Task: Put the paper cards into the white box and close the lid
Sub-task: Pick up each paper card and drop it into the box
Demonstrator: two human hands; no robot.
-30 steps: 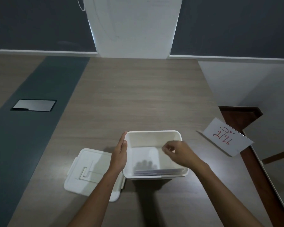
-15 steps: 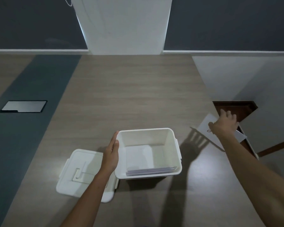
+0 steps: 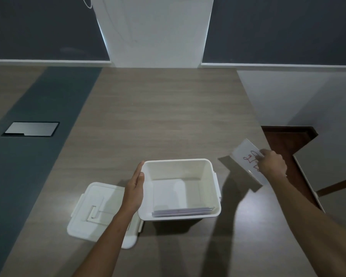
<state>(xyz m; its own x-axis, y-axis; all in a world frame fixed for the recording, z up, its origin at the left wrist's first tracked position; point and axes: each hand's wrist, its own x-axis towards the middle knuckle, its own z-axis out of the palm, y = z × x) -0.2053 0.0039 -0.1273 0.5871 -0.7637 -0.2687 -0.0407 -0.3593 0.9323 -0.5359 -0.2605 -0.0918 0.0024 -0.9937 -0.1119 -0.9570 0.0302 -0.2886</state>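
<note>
— While the left forearm reached up from the bottom edge, where did the left hand [image 3: 134, 191] sit?

— It lay flat against the outer left wall of the white box [image 3: 212, 211], fingers straight and together, pointing away from the person, thumb side up. It gripped nothing; it only pressed on the wall.

— And the right arm?

— It stretched out to the right, well away from the box, with the wrist bent slightly. The right hand [image 3: 273, 164] pinched a paper card [image 3: 245, 151] along its right edge, fingers curled over the top. The card bore red handwriting and was tilted, lifted off the surface [image 3: 168, 116]; its dark shadow fell on the wood just below and to the left.

— Was anything already in the box?

— Yes, a stack of cards [image 3: 183, 211] lay on the bottom against the near wall. The box stood open on the surface.

— Where was the lid?

— The lid [image 3: 96, 210] lay flat on the surface just left of the box, partly under the left forearm, with a raised handle showing. Whether it touched the box I could not tell, since the arm hid the gap.

— Anything else on the surface?

— A dark strip ran along the left side with a grey rectangular plate [image 3: 31, 128] set into it, well apart from the hands.
</note>
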